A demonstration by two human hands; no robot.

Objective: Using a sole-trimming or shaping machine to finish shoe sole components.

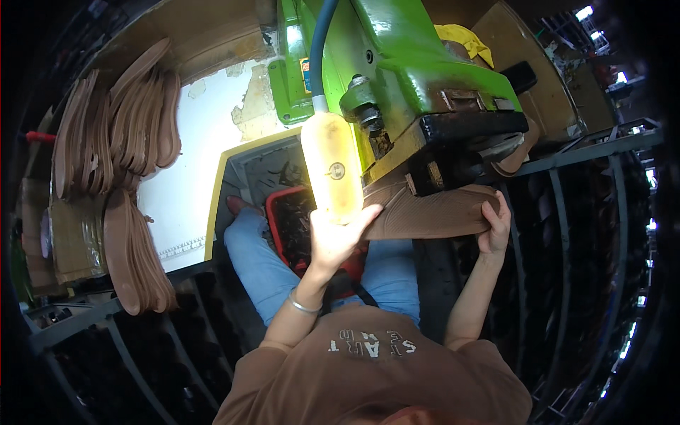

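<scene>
A brown ridged shoe sole (432, 216) lies level under the head of a green machine (446, 85). My left hand (336, 241) is closed on the sole's left end, thumb along its edge; the glowing lamp (331, 166) hides most of those fingers. At the other end my right hand (494, 225) grips the sole with curled fingers. The sole's far edge meets the dark metal working parts (446, 173) of the machine, and the exact contact there is hidden.
Stacks of brown soles (138, 120) fill the left of the white worktop (188, 152), one bundle (134, 255) overhanging its front. A red bin (283, 234) with dark scraps stands between my knees. Cardboard (545, 71) and a yellow cloth (464, 41) are behind the machine; metal rails (588, 152) run right.
</scene>
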